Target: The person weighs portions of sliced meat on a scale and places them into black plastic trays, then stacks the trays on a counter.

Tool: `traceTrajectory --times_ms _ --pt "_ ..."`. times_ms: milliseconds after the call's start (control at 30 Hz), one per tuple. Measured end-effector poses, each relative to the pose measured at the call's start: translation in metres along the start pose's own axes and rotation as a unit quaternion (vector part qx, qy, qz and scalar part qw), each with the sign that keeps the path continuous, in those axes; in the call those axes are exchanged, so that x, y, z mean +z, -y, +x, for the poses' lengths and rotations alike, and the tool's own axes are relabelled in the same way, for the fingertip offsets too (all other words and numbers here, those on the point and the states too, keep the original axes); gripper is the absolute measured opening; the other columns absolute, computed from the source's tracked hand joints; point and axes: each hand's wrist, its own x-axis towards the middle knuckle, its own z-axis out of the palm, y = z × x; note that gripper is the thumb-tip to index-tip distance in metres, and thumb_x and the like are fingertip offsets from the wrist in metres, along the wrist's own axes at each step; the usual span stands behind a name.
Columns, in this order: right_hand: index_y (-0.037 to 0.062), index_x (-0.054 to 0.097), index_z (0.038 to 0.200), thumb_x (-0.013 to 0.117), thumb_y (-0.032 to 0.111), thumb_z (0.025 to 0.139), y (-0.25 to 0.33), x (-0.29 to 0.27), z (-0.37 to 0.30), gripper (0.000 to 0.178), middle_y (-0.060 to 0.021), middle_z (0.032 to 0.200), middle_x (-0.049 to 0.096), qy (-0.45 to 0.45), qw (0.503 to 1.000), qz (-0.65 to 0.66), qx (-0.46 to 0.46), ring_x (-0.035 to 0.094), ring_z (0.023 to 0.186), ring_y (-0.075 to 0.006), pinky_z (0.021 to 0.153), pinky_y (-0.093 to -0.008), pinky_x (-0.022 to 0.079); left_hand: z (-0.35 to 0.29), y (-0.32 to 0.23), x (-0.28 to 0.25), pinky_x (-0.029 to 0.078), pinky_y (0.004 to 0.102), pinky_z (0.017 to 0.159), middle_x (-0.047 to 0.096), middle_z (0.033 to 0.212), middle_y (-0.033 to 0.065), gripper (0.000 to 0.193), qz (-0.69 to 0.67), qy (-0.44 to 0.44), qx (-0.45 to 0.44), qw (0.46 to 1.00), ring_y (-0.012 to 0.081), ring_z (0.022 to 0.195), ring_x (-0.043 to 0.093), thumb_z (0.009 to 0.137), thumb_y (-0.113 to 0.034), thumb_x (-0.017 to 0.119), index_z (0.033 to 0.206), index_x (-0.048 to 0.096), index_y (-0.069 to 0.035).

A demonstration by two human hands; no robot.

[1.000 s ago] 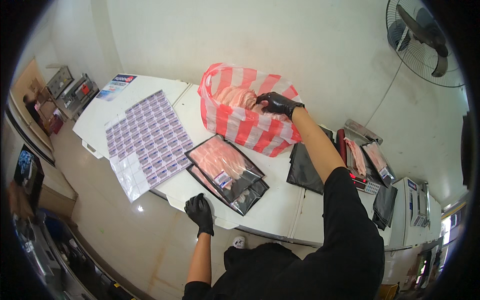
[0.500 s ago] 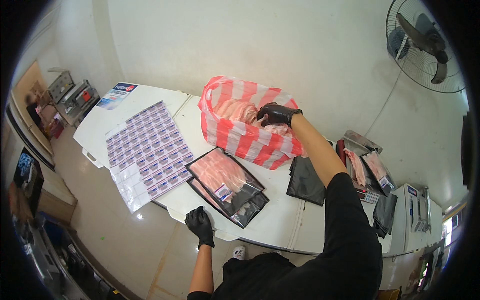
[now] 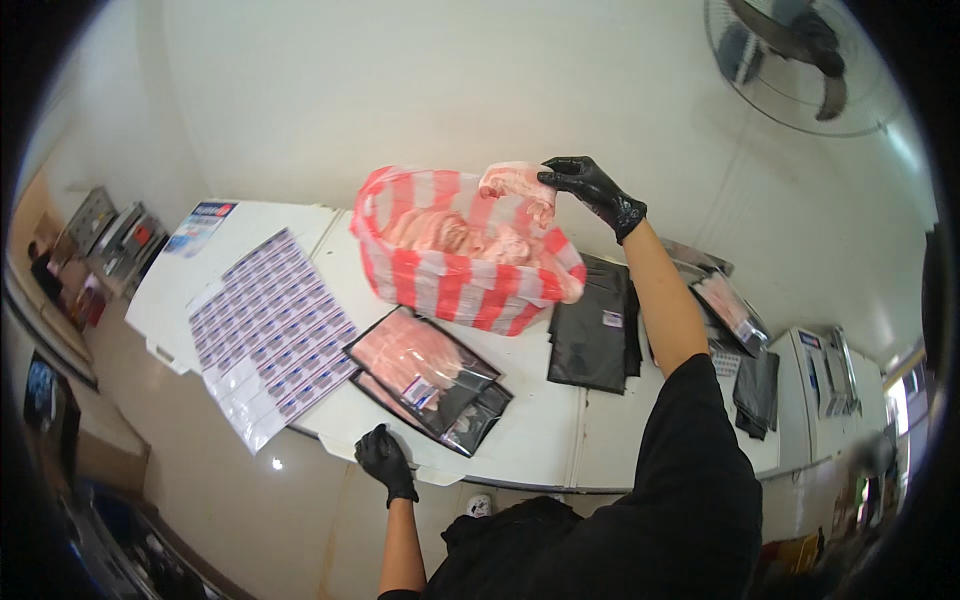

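Note:
My black-gloved right hand is closed on a strip of pale pink raw meat, pinched between thumb and fingers. The strip hangs above the far right side of a red-and-white striped plastic bag, with more meat heaped inside. My left hand, also gloved in black, is curled into a fist by the front edge of the white top, apart from the meat packs. Two flat black-backed packs of sliced meat overlap in front of the bag; the upper one bears a small label.
A sheet of printed labels spreads at left, overhanging the front edge. Black pouches lie stacked right of the bag. Farther right, another meat pack rests near a keypad device. A wall fan hangs at upper right.
My right hand has come up out of the striped bag, lifting a meat strip above it. The pouches right of the bag show more fully now. My left hand stays near the front edge.

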Motion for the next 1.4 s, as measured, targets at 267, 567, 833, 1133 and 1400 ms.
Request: traceTrajectory --times_ms 267,567,833,1133,1400 --pt "-0.001 0.066 0.126 0.064 0.023 0.099 -0.094 -0.103 -0.148 0.037 -0.0087 0.125 0.067 -0.098 0.992 -0.009 -0.083 0.063 0.113 -0.0188 0.102 -0.0355 0.049 -0.002 0.004 -0.006 0.047 0.0439 0.085 0.072 0.093 0.0101 0.017 0.021 0.016 0.01 1.0 0.0305 0.089 0.062 0.088 -0.005 0.064 0.101 0.075 -0.004" --pt "0.0034 0.071 0.117 0.07 0.025 0.093 -0.22 -0.16 -0.292 0.032 -0.0046 0.096 0.072 -0.355 0.898 0.169 0.198 0.068 0.081 -0.0152 0.072 -0.0304 0.056 0.001 0.006 -0.007 0.047 0.045 0.087 0.071 0.095 0.0114 0.016 0.014 0.043 0.022 0.999 0.0317 0.091 0.062 0.088 -0.004 0.064 0.101 0.074 -0.002" --pt "0.0044 0.074 0.11 0.075 0.024 0.08 -0.26 -0.188 -0.382 0.036 -0.0106 0.081 0.073 -0.143 0.82 -0.494 0.251 0.068 0.066 -0.0256 0.063 -0.0391 0.056 -0.002 -0.004 0.002 0.046 0.0455 0.087 0.071 0.096 0.0104 0.017 -0.003 0.041 0.02 0.999 0.0315 0.093 0.063 0.088 -0.005 0.064 0.101 0.074 -0.003" --pt "-0.0007 0.073 0.111 0.068 0.017 0.085 -0.193 -0.155 -0.302 0.032 -0.0177 0.103 0.076 -0.238 0.881 -0.393 0.11 0.074 0.093 -0.0311 0.085 -0.0418 0.057 -0.004 0.013 0.008 0.047 0.0441 0.085 0.072 0.094 0.0107 0.017 -0.013 0.032 0.023 0.999 0.0314 0.09 0.063 0.087 -0.005 0.065 0.1 0.076 -0.006" --pt "0.0044 0.071 0.119 0.069 0.021 0.093 -0.038 -0.016 -0.137 0.031 -0.0124 0.097 0.076 -0.175 0.927 -0.331 -0.009 0.068 0.082 -0.0197 0.076 -0.0358 0.054 -0.004 0.015 0.002 0.046 0.0452 0.088 0.073 0.097 0.0104 0.016 0.016 0.031 0.017 0.999 0.032 0.093 0.063 0.088 -0.009 0.067 0.101 0.075 -0.005"
